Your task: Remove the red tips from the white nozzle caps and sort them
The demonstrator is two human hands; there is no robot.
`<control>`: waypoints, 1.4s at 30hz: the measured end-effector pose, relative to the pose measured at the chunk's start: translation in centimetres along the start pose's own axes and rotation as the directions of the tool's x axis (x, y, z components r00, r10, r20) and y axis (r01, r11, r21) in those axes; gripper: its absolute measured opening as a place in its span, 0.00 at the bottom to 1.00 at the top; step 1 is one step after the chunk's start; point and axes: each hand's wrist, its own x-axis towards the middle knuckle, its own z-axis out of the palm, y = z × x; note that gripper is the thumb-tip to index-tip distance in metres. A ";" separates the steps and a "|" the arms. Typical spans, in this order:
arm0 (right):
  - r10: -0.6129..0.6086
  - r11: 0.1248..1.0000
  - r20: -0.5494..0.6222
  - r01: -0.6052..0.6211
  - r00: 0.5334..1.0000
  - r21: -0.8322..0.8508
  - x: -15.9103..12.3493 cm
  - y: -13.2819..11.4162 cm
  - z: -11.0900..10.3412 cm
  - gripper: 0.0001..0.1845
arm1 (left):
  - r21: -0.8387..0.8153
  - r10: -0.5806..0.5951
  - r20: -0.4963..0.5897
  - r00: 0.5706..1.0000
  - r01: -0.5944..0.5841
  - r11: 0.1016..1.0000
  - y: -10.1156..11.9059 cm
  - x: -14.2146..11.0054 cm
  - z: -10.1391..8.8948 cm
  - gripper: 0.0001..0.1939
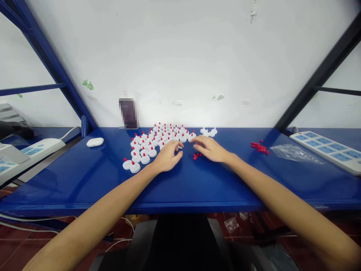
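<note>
My left hand is over the blue table, its thumb and curved fingers apart, with nothing plainly between them. It is at the right edge of a group of white round caps with red tips. My right hand reaches in from the right with fingers bent and slightly spread, close to a red-tipped white cap. I see nothing held in it, though its fingertips are partly hidden. A few small red tips lie loose just below it. Behind the right hand are several white caps without red tips.
On the right lie a pile of red tips, a clear plastic bag and a power strip. A white oval case rests on the left. A dark, pixelated upright object leans against the wall. Another power strip is at far left.
</note>
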 end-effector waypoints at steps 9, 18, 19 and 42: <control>-0.089 0.996 0.089 0.088 0.992 0.004 0.1 -1.1 0.4 0.19 | 0.109 0.005 0.029 1.000 -0.008 0.994 -0.9 0.0 0.4 0.12; -0.017 0.978 0.265 0.071 0.964 -0.194 1.3 -1.6 1.0 0.25 | 0.160 0.045 0.142 0.989 -0.067 0.985 -0.8 0.2 0.4 0.08; -0.012 0.973 0.272 0.073 0.962 -0.217 1.4 -1.7 1.2 0.26 | 0.157 0.048 0.148 0.988 -0.071 0.985 -0.7 0.2 0.4 0.08; -0.032 0.999 0.343 0.030 0.939 0.011 2.0 -2.0 0.6 0.27 | 0.027 0.234 0.246 0.941 -0.248 0.968 0.7 -0.3 -0.5 0.10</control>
